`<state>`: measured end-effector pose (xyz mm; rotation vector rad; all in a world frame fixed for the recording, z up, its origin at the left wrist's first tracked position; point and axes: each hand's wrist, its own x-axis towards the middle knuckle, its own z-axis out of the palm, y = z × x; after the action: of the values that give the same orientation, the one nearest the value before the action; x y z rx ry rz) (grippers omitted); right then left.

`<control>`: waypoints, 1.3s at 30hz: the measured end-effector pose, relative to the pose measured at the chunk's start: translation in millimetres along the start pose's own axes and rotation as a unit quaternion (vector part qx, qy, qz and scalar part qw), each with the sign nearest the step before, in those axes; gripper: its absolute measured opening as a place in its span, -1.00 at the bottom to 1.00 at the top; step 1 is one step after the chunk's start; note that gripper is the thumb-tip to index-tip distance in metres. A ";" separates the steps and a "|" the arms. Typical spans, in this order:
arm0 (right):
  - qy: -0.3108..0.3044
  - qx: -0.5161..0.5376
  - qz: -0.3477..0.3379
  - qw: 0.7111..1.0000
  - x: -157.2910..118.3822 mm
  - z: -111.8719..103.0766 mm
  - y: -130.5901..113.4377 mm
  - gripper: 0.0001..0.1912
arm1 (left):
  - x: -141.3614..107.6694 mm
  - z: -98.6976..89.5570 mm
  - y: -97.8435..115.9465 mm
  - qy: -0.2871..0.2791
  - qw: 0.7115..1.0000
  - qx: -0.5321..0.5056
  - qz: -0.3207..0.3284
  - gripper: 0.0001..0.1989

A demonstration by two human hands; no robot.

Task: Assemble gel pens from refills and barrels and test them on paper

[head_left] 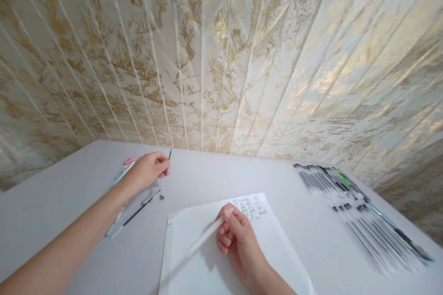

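My left hand reaches to the far left part of the table, its fingers pinched on a thin dark pen refill that points up and away. Over the sheet of paper, my right hand grips a slim whitish pen barrel, which slants down to the left and is blurred at its lower end. Small handwriting covers the paper's upper right. Below my left hand lie another dark refill and a small grey piece.
A pink item and some slim pen parts lie partly behind my left forearm. On the right are rows of several black-and-clear pens or refills, with a bright green strip among them. A gold-patterned curtain hangs behind the white table.
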<state>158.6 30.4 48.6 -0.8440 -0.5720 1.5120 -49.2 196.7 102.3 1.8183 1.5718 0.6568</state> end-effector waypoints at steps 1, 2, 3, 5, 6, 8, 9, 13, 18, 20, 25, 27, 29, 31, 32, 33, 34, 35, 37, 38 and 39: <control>0.007 -0.005 -0.014 1.000 0.1 0.9 -1.3 -0.61 | -15.0 11.9 6.5 -0.017 0.999 -0.043 0.022 -0.80; 0.013 -0.012 -0.031 0.999 0.2 1.8 -2.7 -0.60 | -31.6 25.4 12.0 -0.039 0.996 -0.076 0.040 -0.78; 0.018 -0.014 -0.045 0.999 0.3 2.6 -4.3 -0.61 | -48.7 39.6 15.9 -0.061 0.992 -0.102 0.052 -0.75; 0.029 -0.002 -0.060 0.998 0.6 2.8 -7.5 -0.65 | -80.9 66.0 18.8 -0.123 0.970 -0.206 0.049 -0.71; 0.036 0.010 -0.061 0.997 1.0 2.3 -9.3 -0.67 | -94.3 76.4 18.1 -0.143 0.958 -0.246 0.035 -0.69; 0.054 0.038 -0.060 0.996 2.5 0.1 -12.8 -0.70 | -113.2 89.6 14.4 -0.143 0.946 -0.289 0.027 -0.68; 0.062 0.048 -0.058 0.995 3.5 -1.2 -14.6 -0.70 | -118.7 92.4 12.4 -0.136 0.947 -0.291 0.024 -0.67; 0.072 0.068 -0.055 0.994 7.3 -5.5 -19.5 -0.67 | -124.7 89.9 8.6 -0.132 0.947 -0.294 0.008 -0.64; 0.060 0.019 -0.019 0.998 5.4 -4.4 -19.2 -0.64 | -124.2 89.4 9.2 -0.139 0.952 -0.269 0.032 -0.68; 0.057 -0.028 0.003 0.998 2.9 -1.5 -19.2 -0.62 | -123.4 91.2 8.3 -0.140 0.956 -0.252 0.048 -0.70; 0.046 -0.150 -0.017 0.987 -0.7 5.0 -20.9 -0.68 | -120.7 93.9 3.6 -0.138 0.957 -0.246 0.074 -0.75; 0.043 -0.175 -0.022 0.983 -0.5 4.9 -20.7 -0.70 | -120.9 94.4 2.5 -0.138 0.958 -0.238 0.076 -0.75; 0.041 -0.191 -0.024 0.980 0.0 3.7 -19.8 -0.70 | -121.7 94.7 2.9 -0.138 0.961 -0.229 0.076 -0.74; 0.043 -0.203 -0.029 0.978 0.4 2.4 -18.9 -0.71 | -122.7 94.5 4.6 -0.137 0.962 -0.222 0.075 -0.73; 0.044 -0.207 -0.033 0.977 0.5 2.0 -18.8 -0.72 | -123.2 94.1 5.7 -0.137 0.963 -0.217 0.077 -0.73; 0.046 -0.211 -0.037 0.976 0.5 1.7 -18.8 -0.72 | -123.6 93.5 6.8 -0.137 0.964 -0.212 0.080 -0.72; 0.046 -0.214 -0.039 0.975 0.5 1.6 -18.9 -0.71 | -124.0 93.0 7.8 -0.140 0.965 -0.206 0.082 -0.71; 0.046 -0.216 -0.042 0.974 0.4 1.7 -19.3 -0.70 | -124.5 92.4 8.6 -0.143 0.965 -0.202 0.084 -0.70; 0.040 -0.218 -0.047 0.974 0.2 2.1 -20.0 -0.68 | -125.4 92.0 8.9 -0.153 0.964 -0.201 0.083 -0.68; 0.037 -0.219 -0.051 0.974 0.2 2.4 -20.6 -0.67 | -125.9 92.3 8.4 -0.159 0.962 -0.206 0.081 -0.67; 0.035 -0.223 -0.055 0.973 0.2 2.6 -21.3 -0.67 | -126.4 92.9 7.6 -0.166 0.960 -0.212 0.080 -0.67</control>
<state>169.8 33.7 66.6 -1.1831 -0.9122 1.2632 3.2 58.2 50.2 1.6336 0.9838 0.6608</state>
